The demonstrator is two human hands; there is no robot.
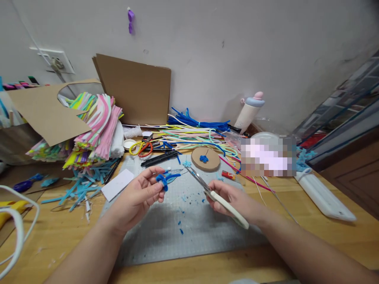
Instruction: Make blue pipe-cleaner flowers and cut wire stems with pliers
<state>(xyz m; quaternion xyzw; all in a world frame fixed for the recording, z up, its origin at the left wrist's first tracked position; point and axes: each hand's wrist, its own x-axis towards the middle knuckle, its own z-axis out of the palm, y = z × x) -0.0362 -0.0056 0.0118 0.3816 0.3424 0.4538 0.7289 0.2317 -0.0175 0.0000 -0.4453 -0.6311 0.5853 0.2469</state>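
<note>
Blue fuzzy-wire flower [162, 182], stem angled right, hangs above the gray cutting mat [160, 240], pinched btwn thumb & fingertips in the grip of a worker's L hand [140, 193]. R hand [233, 195], also over the mat, has its grip wrapped around white-handled scissors [229, 208], blades pointing up-left, tips near the stem; can't tell if they touch. Blue trimmings [181, 231] dot the mat. At mat's far side: a second blue flower [204, 158] on a round cardboard disc [197, 163]. L edge of mat: white card [118, 184]. On the wooden tabletop [284, 221], L of mat: lt.-blue cut strips [75, 187] & pastel pipe-cleaner bundles [100, 122]. Beyond mat: yellow-and-orange-handled scissors [145, 154], blue pipe cleaners [198, 123], multicolored pipe cleaners [189, 136]; far R, a tilted bottle [246, 116] w/ pink-and-blue top.
</note>
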